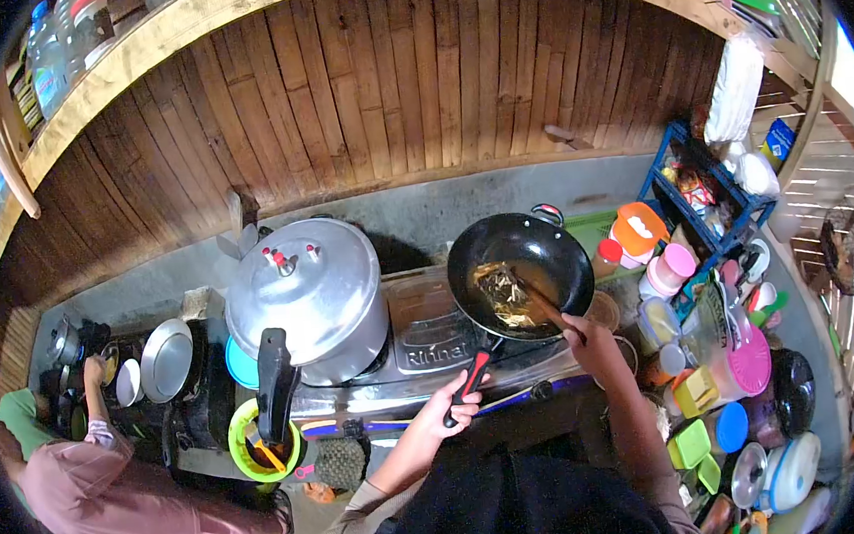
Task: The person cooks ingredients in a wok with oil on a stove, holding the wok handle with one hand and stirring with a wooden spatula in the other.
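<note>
A black wok (560,259) sits on the right side of a gas stove (432,359). My left hand (448,409) is closed around its red and black handle (478,369). In the wok, brown strips of food (499,283) lie in brownish liquid. My right hand (590,338) grips a wooden spatula (542,303) whose lower end reaches into the wok beside the food; its blade is partly hidden. To the left, a large silver pressure cooker (292,278) stands on the stove, its black handle (276,384) pointing toward me.
Containers, including a pink-lidded tub (750,362), crowd the right side below a blue rack (708,205). A yellow-green bucket (250,444) stands below the pressure cooker. At far left, another person (83,485) reaches toward pans beside a metal basin (167,360). Bamboo wall (383,90) rises behind.
</note>
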The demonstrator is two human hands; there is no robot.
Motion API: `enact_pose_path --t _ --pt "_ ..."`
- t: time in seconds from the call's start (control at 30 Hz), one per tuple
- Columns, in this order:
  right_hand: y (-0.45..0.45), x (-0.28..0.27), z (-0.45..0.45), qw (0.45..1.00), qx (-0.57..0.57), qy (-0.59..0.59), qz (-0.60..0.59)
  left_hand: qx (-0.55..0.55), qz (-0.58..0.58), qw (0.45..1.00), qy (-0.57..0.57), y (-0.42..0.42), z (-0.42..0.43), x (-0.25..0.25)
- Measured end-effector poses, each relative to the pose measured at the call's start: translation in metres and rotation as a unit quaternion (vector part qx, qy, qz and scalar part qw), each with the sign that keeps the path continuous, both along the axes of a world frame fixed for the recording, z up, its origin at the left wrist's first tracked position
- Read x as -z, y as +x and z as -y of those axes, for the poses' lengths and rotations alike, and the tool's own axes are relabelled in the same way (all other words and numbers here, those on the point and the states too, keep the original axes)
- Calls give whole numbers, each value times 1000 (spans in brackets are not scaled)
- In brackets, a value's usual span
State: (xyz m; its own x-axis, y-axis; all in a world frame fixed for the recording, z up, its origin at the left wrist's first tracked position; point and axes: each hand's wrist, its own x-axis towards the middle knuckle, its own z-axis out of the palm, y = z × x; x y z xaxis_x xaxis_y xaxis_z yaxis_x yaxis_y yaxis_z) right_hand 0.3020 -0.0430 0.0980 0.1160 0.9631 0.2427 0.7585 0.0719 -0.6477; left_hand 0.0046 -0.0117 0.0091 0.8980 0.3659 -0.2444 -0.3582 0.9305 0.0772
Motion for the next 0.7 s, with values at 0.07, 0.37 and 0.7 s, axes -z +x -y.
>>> enact_pose_path --t 0.07,0.37,0.7 --pt "2 8 -12 996 28 81 -10 1 -2 1000 1 0 -1 -1" --pt "6 -7 7 994 99 -47 -15 7 23 1000 2 -1 -3 6" --pt "26 -39 84 994 75 -65 49 21 29 999 -3 -3 -5 5"
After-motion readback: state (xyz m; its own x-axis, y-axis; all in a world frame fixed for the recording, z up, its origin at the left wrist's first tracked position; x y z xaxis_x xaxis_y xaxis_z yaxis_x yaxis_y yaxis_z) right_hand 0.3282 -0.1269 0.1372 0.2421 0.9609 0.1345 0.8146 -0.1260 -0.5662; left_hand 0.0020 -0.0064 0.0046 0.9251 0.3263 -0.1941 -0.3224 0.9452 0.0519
